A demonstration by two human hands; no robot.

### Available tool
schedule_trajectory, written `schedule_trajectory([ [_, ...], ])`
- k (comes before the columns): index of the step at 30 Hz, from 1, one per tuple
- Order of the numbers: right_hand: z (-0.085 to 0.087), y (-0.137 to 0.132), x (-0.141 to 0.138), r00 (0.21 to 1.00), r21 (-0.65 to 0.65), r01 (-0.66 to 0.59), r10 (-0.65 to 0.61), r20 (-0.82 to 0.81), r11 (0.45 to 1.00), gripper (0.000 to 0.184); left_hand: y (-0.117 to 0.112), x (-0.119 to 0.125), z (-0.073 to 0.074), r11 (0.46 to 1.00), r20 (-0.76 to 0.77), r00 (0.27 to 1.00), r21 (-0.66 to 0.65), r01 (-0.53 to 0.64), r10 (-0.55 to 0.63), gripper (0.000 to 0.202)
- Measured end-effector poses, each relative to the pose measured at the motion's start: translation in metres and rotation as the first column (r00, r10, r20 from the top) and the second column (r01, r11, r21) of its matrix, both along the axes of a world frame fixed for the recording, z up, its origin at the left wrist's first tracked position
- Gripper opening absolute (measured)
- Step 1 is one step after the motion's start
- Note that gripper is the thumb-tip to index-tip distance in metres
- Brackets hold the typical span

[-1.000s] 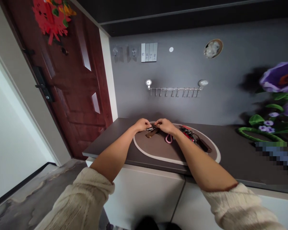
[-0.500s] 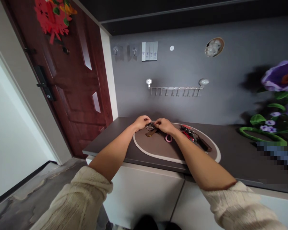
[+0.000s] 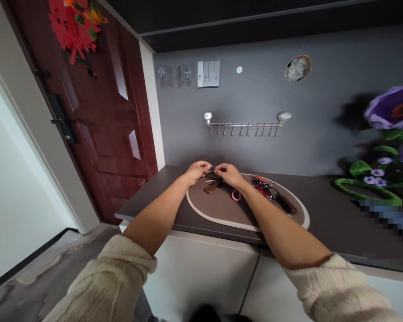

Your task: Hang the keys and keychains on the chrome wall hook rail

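Observation:
My left hand (image 3: 199,171) and my right hand (image 3: 228,174) meet over the back left of an oval brown mat (image 3: 215,210) with a pale rim. Between their pinched fingertips is a bunch of keys (image 3: 211,171), with a small ring showing at its top. Below the keys a brown and gold strip-like piece (image 3: 212,186) rests on the mat. A pink loop (image 3: 236,195) lies near my right wrist. Farther right is a pile of keys (image 3: 263,188) with red and black parts, and a dark brown key case (image 3: 286,203) beside it.
On the grey wall hangs a metal rail with hooks (image 3: 245,125). Labelled strips (image 3: 208,74) and two clear hooks are above it. Purple artificial flowers (image 3: 392,109) stand at the right of the dark counter (image 3: 325,210). A dark red door (image 3: 114,134) is on the left.
The keys between my hands are lifted slightly, and the small ring now shows above my fingertips. The pile on the right stays where it was.

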State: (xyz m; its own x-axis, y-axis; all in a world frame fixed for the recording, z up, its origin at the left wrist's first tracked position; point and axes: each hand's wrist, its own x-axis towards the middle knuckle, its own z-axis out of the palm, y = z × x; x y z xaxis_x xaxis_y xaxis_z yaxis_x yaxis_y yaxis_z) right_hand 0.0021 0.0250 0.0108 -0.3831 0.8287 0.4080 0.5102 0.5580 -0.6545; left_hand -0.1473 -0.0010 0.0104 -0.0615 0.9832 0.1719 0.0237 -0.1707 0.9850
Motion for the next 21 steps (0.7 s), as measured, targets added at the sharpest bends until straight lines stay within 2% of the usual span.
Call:
schedule_trajectory([
  [5,-0.0029,0.0020,-0.0029,0.986,-0.026,-0.048,0.043,-0.163,0.999,0.018,-0.0032,0.0028,0.0026,0.999,0.117,0.993,-0.041,0.020,-0.015,0.006],
  [11,-0.0040,0.0046,-0.0038,0.962,-0.018,-0.071,0.064,-0.265,0.997,0.017,-0.0027,0.0040,0.0009,0.997,0.217,0.975,-0.056,0.056,-0.043,0.004],
  [17,-0.0043,0.0036,-0.0039,0.933,-0.062,-0.113,0.084,-0.349,0.992,0.018,-0.0021,0.0062,0.0000,0.995,0.267,0.961,-0.040,0.090,-0.076,0.004],
  [21,-0.0020,-0.0021,-0.0036,0.899,-0.092,-0.130,0.079,-0.430,0.987,0.019,-0.0027,0.0090,0.0004,0.997,0.259,0.964,-0.033,0.063,-0.053,0.005],
])
